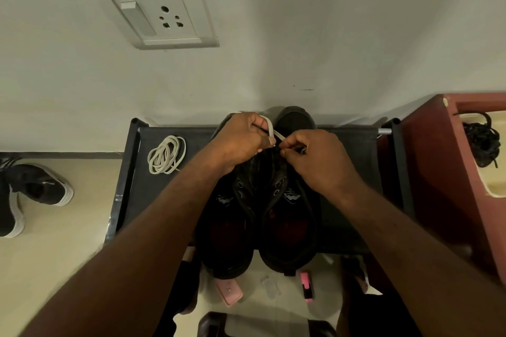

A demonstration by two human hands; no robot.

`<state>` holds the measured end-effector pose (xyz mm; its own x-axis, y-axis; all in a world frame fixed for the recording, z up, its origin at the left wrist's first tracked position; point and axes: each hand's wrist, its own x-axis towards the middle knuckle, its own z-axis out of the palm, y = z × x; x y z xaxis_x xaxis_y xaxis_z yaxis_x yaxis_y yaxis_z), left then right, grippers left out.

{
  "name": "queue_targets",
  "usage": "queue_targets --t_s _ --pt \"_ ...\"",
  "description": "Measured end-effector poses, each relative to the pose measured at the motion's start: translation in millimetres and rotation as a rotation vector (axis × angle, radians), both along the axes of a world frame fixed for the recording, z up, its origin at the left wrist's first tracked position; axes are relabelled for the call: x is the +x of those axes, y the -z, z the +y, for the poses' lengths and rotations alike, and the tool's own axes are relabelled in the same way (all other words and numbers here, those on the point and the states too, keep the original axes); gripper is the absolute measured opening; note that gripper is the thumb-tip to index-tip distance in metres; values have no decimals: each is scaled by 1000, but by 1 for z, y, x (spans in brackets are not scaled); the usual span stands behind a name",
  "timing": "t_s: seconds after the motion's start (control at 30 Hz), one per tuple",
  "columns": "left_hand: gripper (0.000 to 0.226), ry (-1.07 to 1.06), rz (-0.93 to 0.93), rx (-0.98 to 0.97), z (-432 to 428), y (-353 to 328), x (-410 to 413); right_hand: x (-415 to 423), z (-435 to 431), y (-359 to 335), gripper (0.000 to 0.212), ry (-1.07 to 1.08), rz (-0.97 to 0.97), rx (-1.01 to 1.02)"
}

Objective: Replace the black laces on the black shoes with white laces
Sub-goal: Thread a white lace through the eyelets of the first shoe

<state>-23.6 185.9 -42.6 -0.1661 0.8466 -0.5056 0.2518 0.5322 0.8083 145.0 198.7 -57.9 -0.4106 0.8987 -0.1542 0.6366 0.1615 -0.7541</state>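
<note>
pale wall fills the top half, cream floor below left. low black rack stands against the wall with a dark fabric top shelf. maroon cabinet just beside the rack on the right, its top open onto a cream inside.

pair of black shoes sits side by side on the shelf, toes to the wall, heels hanging over the near edge: left shoe, right shoe. the eyelets in view nearer the heels are bare, tongues loose. dark sneaker with a white sole on the floor far left, well apart from the rack. white socket plate with a switch on the wall, upper left.

both forearms reach in from the bottom. left hand is curled over the toe end of the left shoe, fingers gripping a loop of white lace. right hand is curled over the front of the right shoe, thumb and fingertips pinching the same lace where it comes across; cannot tell which eyelet it goes to, hands hide it.

second white lace, coiled, lies on the shelf left of the shoes, apart from them. bundle of black laces lies inside the cabinet top. pink case and pink marker on the floor near the heels.
</note>
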Motion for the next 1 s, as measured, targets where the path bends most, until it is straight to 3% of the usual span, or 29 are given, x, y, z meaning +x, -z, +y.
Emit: queue_targets --t_s 0.53,0.73,1.0 --pt "23 -91 69 77 -4 6 5 -1 0 3 11 14 21 22" --pt "14 166 303 221 -9 8 9 -1 0 2 9 5 14 25" --pt "29 347 317 229 -16 0 7 2 3 -4 15 -76 -15 -11"
